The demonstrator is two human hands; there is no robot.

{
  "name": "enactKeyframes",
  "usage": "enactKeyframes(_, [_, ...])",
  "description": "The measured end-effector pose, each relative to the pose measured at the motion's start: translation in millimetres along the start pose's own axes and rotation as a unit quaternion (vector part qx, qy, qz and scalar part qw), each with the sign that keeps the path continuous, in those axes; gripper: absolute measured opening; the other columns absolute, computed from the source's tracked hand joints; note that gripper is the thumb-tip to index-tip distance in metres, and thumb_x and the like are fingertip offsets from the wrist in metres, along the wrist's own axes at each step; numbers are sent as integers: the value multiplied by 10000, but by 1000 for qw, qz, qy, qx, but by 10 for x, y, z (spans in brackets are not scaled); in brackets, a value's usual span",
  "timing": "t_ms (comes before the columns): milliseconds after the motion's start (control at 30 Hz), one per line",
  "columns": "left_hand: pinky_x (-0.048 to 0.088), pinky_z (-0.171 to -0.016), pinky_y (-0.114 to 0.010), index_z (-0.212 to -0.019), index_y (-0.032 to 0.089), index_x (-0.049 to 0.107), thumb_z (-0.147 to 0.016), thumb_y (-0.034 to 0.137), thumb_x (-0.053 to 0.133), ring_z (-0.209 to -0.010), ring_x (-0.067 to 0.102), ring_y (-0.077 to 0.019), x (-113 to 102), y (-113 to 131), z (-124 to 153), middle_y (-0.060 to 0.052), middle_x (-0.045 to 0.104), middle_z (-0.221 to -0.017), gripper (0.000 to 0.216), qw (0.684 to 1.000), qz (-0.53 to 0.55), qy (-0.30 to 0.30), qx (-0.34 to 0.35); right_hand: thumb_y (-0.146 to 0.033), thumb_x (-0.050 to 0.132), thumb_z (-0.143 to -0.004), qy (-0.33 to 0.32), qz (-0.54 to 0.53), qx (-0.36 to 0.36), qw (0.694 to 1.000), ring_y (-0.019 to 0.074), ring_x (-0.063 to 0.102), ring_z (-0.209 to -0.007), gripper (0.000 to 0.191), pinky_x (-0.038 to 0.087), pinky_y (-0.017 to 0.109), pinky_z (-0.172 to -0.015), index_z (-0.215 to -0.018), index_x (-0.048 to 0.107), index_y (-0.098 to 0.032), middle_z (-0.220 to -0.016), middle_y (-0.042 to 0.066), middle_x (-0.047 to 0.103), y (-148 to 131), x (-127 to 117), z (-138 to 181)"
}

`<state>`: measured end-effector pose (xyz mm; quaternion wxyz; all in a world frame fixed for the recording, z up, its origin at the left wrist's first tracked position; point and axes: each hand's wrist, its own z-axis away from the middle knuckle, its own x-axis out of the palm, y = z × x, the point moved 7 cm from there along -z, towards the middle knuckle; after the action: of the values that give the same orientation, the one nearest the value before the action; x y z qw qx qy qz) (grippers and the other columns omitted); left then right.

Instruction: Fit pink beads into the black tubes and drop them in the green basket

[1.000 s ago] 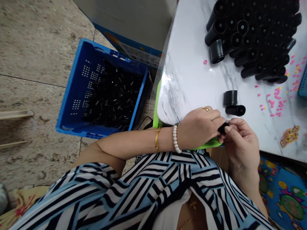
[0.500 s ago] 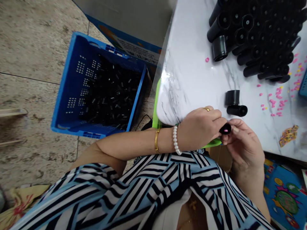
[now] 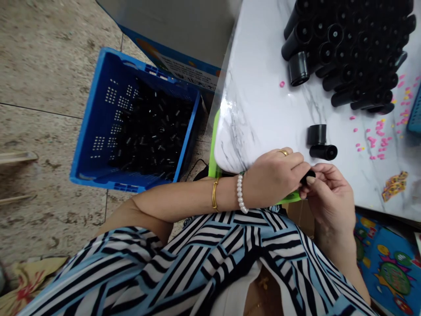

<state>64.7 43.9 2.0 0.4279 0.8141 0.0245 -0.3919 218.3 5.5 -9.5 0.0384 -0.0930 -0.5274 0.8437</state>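
Pinching one black tube (image 3: 308,177) between closed left hand (image 3: 272,175) and right hand (image 3: 329,197); work seems midway, pile (image 3: 351,48) far right unprocessed, crate (image 3: 95,109) part-filled.

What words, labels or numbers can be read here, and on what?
No text is readable.
White label on the blue-edged box: print too small and blurred.
Colourful sticker on the table: no legible words.
Black tube between left hand and right hand: no marking shows.
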Motion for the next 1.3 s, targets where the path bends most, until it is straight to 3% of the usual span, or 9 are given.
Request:
enactKeyframes(200, [557, -880, -372, -1082, 120, 710, -1014, 301, 575, -942, 665, -230, -76, 23, 26, -84, 742, -994, 236, 999, 39, 36, -7, -318, 781, -915, 32, -27, -30, 999, 112, 572, -491, 126, 503, 228, -483, -948, 682, -248, -621, -61, 618, -6, -76, -12])
enactKeyframes(300, [554, -766, -366, -1017, 151, 721, -943, 336, 566, -807, 655, -215, -105, -15, 43, -53, 706, -840, 252, 997, 31, 63, -44, -293, 802, -900, 103, -17, -93, 990, 122, 610, -566, 141, 507, 227, -531, -953, 691, -225, -637, -46, 633, -58, -286, 20])
enactKeyframes(400, [520, -672, -366, -1001, 176, 730, -923, 329, 563, -736, 618, -212, -75, 23, 73, -43, 664, -789, 239, 998, -27, 57, -14, -352, 807, -902, 173, 44, -127, 976, 137, 617, -579, 185, 510, 254, -559, -979, 699, -223, -659, -39, 647, -26, -590, 22])
enactKeyframes(467, [520, -664, -381, -1032, 176, 734, -916, 309, 582, -734, 616, -223, -29, 62, 99, -44, 653, -790, 233, 997, -62, 36, 25, -396, 783, -911, 231, 166, -166, 944, 149, 623, -605, 202, 526, 289, -606, -987, 729, -217, -724, -11, 686, -42, -854, -22])
enactKeyframes(600, [538, -633, -386, -1125, 160, 726, -947, 352, 616, -685, 658, -232, -14, 22, 77, -33, 687, -748, 284, 994, -99, 40, 16, -408, 714, -909, 345, 412, -243, 807, 188, 650, -726, 250, 549, 362, -772, -1003, 797, -191, -856, 57, 749, -166, -1368, -226])
enactKeyframes(700, [487, -548, -330, -1222, 181, 708, -1024, 483, 601, -622, 687, -225, -31, -83, -18, -21, 709, -695, 376, 989, -127, 34, -62, -381, 683, -915, 364, 413, -250, 797, 194, 658, -722, 261, 546, 369, -781, -1019, 806, -176, -862, 64, 763, -147, -1587, -423])
enactKeyframes(867, [472, -562, -266, -1350, 181, 645, -1086, 538, 534, -600, 683, -169, -121, -196, -39, 18, 684, -661, 458, 989, -69, 66, -117, -327, 685, -943, 329, 443, -326, 768, 206, 653, -765, 197, 542, 368, -797, -994, 803, -179, -853, 65, 727, -47, -1194, -294])
enactKeyframes(1100, [594, -785, -324, -1350, 168, 582, -1042, 372, 626, -874, 715, -188, -119, -53, 128, -66, 750, -1014, 372, 992, 9, 124, -38, -295, 733, -976, 174, 416, -405, 796, 223, 678, -909, 100, 532, 381, -900, -1039, 772, -227, -948, 59, 755, 70, -505, 139])
enactKeyframes(1300, [569, -1057, -457, -1275, 161, 564, -989, 170, 624, -1211, 683, -261, 2, 13, 65, -152, 722, -1284, 293, 993, 14, 117, 18, -337, 577, -1046, 265, 521, -311, 750, 210, 628, -757, 245, 419, 336, -696, -1084, 781, -208, -806, 65, 721, -6, -410, -249])
